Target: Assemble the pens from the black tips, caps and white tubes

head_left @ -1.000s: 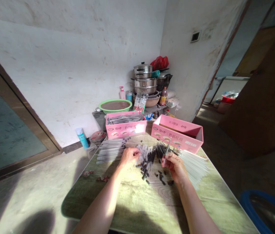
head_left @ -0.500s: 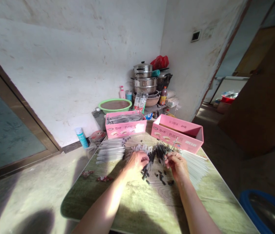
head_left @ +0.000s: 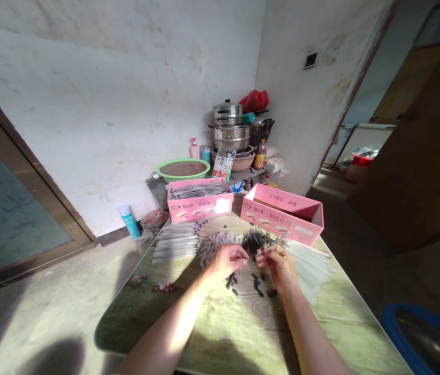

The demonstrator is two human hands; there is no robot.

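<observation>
My right hand (head_left: 280, 263) is closed in a pinch around a slim pen (head_left: 281, 240), which slants up and to the right; whether it is a whole pen or only a part, I cannot tell. Facing it, my left hand (head_left: 229, 262) has its fingers pressed together, and anything between them is hidden. Dark refills (head_left: 254, 237) lie fanned out just beyond both hands. Small black caps (head_left: 258, 285) are scattered below them. Behind my left hand is a pile of short whitish pen parts (head_left: 220, 240). Clear tubes (head_left: 310, 266) spread out beside my right hand.
Rows of pale pens (head_left: 176, 242) lie at the table's left. A pink box (head_left: 200, 207) full of grey pens and a second pink box (head_left: 282, 219) stand at the back. Beyond are a green basin (head_left: 183, 177) and stacked pots (head_left: 231, 133).
My hands have come closer together; the left moved right, away from the black parts. The pen in my right hand has tipped from near upright to a flatter slant.
</observation>
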